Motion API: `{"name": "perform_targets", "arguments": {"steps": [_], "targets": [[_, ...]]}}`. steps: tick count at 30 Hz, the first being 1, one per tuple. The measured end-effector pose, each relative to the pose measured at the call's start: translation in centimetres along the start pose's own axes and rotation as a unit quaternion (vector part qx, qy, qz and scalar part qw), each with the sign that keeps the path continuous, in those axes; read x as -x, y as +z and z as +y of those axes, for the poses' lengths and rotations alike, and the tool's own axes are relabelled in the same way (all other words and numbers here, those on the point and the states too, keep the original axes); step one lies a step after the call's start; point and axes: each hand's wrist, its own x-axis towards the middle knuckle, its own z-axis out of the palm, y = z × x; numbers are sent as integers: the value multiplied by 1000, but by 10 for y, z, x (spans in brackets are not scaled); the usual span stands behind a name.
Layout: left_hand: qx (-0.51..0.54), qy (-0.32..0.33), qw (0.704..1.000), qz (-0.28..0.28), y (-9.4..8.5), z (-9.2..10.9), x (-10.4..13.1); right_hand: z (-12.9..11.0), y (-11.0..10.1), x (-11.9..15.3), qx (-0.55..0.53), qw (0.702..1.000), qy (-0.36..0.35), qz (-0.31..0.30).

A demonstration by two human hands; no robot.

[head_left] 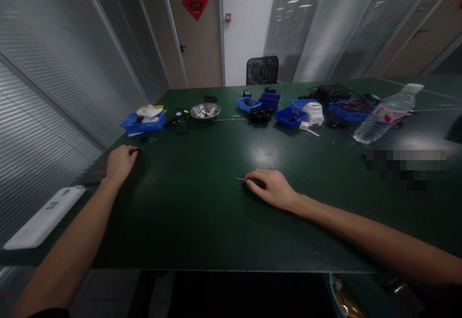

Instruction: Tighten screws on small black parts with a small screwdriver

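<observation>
Table (180, 212); hands (276, 189) curled; right-held screwdriver (257, 182), probably

A red sign (195, 0) on the door (204, 48) is bearing 福. The bottle label (388, 114) is blurring beyond reading.

A dark green table (180, 231) spreads out in front of you, and a black mesh-backed chair (263, 70) stands at its far side. Beyond, you face a wooden door (207, 48) with a dark handle (183, 48) and a red diamond-shaped sign (195, 0). Right of it, a white wall (247, 29) carries a small red box (228, 18). Slatted blinds (39, 101) cover the partition on your left; glass panels (328, 34) on your right mirror bright lights (293, 1). Below the table's near edge you see tiled floor (106, 291).
</observation>
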Motion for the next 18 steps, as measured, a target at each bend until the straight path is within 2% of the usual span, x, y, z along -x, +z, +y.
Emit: {"name": "perform_targets", "arguments": {"steps": [3, 5, 7, 9, 12, 14, 16, 18], "targets": [[22, -12, 1000, -5, -3, 7, 0, 0, 0, 0, 0, 1000, -1, -1], [72, -23, 997, -6, -10, 27, 1, 0, 0, 0, -2, 1000, 0, -1], [153, -13, 988, -3, -22, 65, 8, 0, 0, 0, -2, 1000, -1, 0], [251, 73, 965, -24, -37, 117, 23, 0, 1, 0, -1, 1000, -3, 5], [365, 234, 897, -81, -57, 201, 62, 0, 2, 1, -9, 1000, -13, 11], [403, 317, 849, -126, -64, 246, 92, 0, 3, 2, -19, 999, -29, 12], [423, 362, 815, -159, -66, 275, 118, 0, 4, 3, -19, 998, -50, 16], [433, 370, 803, -174, -64, 289, 134, 1, 4, 4, -11, 997, -70, 19]]}}
